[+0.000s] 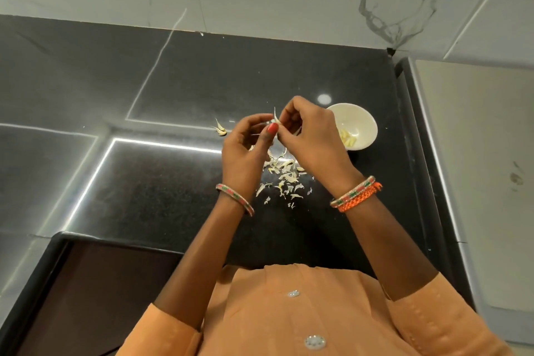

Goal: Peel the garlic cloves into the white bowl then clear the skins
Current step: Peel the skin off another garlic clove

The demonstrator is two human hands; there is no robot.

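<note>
The black granite counter point(173, 89) runs to the marble wall; near its right edge sits the white bowl point(361, 127), a few peeled cloves point(348, 136) already in it; a scatter of skins point(284, 176) lies on the counter below the hands, not yet cleared, so I'd judge the peeling well underway and the clearing untouched. Both hands are raised just left of the bowl; the left hand point(248, 150) pinches a garlic clove point(274, 122); the right hand point(312, 136), fingers curled, pinches its skin at the tip.
</note>
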